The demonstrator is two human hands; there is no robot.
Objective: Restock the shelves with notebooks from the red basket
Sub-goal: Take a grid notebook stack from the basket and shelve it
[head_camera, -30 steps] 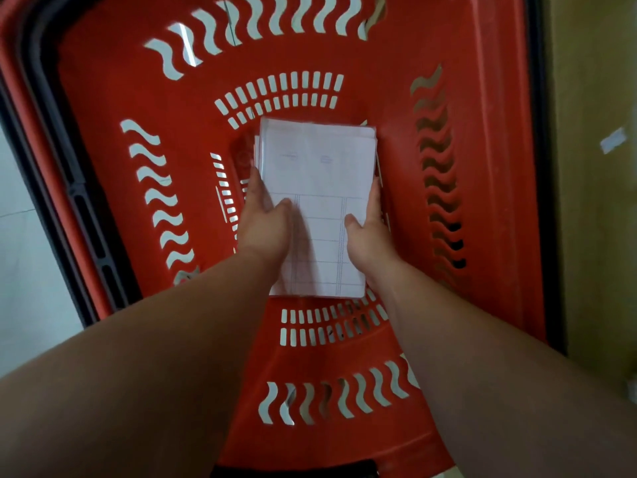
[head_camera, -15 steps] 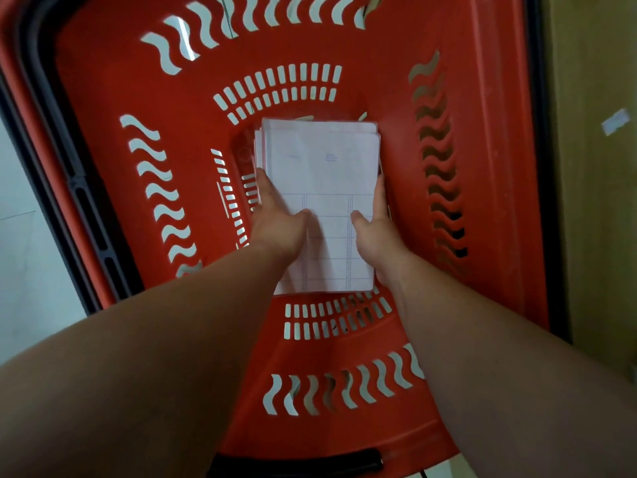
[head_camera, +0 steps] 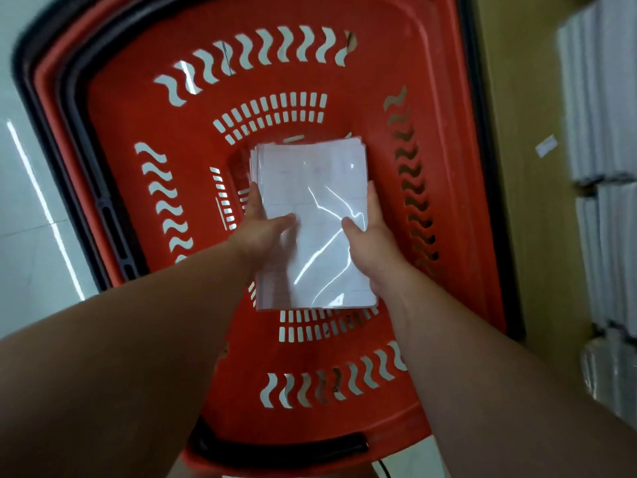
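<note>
Fingers (head_camera: pixel 373 201) of left hand (head_camera: pixel 262 236) and right hand (head_camera: pixel 375 243) clasp notebooks (head_camera: pixel 310 181), tips hidden.

Arms outstretched, left grip (head_camera: pixel 263 232) clasping, right grip (head_camera: pixel 374 241) clasping

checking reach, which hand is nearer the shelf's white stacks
Right. The right hand holds the notebook pack by the edge facing the shelf stacks; the left hand holds the opposite edge.
</note>
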